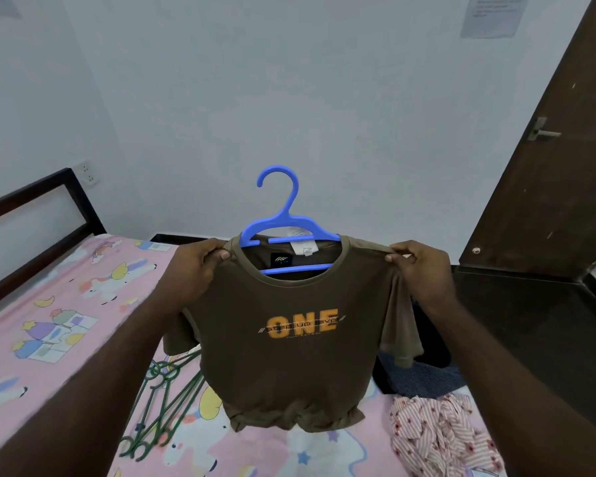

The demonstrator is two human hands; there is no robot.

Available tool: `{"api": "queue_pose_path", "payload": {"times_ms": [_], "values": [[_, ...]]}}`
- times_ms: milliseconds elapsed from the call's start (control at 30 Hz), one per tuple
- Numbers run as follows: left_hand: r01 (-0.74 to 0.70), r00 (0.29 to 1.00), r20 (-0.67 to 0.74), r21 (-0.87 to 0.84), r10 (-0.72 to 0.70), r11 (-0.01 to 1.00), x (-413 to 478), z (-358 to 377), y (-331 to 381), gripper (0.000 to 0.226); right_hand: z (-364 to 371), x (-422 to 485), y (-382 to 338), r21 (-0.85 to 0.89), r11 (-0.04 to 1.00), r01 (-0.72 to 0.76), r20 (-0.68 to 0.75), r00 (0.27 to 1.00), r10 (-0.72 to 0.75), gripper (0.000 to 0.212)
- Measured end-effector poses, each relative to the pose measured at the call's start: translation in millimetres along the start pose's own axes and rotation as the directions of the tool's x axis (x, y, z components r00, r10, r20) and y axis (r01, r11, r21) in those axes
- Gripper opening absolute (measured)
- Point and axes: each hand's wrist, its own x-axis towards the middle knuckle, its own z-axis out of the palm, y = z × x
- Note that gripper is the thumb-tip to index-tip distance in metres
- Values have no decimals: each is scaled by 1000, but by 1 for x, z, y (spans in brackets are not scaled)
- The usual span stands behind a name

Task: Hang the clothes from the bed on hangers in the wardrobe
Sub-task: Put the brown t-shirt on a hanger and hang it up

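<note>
Head view: our left hand (193, 270) and right hand (424, 273) pinch the brown T-shirt (289, 366) by its shoulders, long axis twelve to six o'clock, blue hanger (288, 219) hook topmost

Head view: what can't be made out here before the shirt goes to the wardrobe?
Wardrobe: not seen in the head view.
Blue hanger ends: hidden inside the brown T-shirt.
Dark clothes: partly behind the T-shirt's sleeve and the right forearm.
Green hangers: overlapping in a pile; count unclear.
Wall notice: text too small, cut by the top edge.
</note>
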Motion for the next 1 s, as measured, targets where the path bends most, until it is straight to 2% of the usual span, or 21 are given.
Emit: {"api": "queue_pose_path", "payload": {"times_ms": [67,100,200,300,367,433,533,600,667,733,833,933,1000], "values": [[-4,1000,-13,12,4,1000,1,1,-1,21,3,-4,0,-37,999,34,-45,998,-36,16],[-9,1000,-7,7,9,1000,1,1,-1,23,3,-5,0,-62,997,51,-11,999,-52,19],[-12,1000,19,-3,12,1000,-3,-4,2,36,0,-2,-6,-178,966,189,150,975,-163,30],[-20,999,31,-5,20,1000,-4,-3,4,32,1,13,-25,-185,937,297,318,920,-229,25],[-15,999,33,-24,16,1000,-4,-1,5,22,2,21,-39,-114,956,271,463,866,-191,22],[-8,1000,25,-18,9,1000,-4,0,6,19,5,24,-47,-63,975,212,505,849,-152,20],[-13,1000,4,-1,13,1000,-6,1,7,19,17,16,-53,-20,986,166,401,905,-144,17],[4,1000,-16,-5,-4,1000,-8,2,7,19,33,3,-51,-40,983,182,228,959,-168,17],[13,1000,-24,-8,-13,1000,-9,3,9,19,46,-9,-47,-74,978,197,85,978,-191,16],[16,1000,-10,3,-16,1000,-11,2,8,19,49,-14,-45,-93,970,223,77,973,-216,13],[16,1000,-2,1,-16,1000,-12,-4,3,19,36,-5,-48,-49,963,265,289,927,-240,19],[20,1000,0,-26,-20,999,-11,-8,3,18,18,11,-58,-2,965,264,552,805,-219,19],[10,1000,-7,-29,-10,1000,-9,-6,7,17,13,19,-62,-23,961,275,593,778,-209,17]]}}
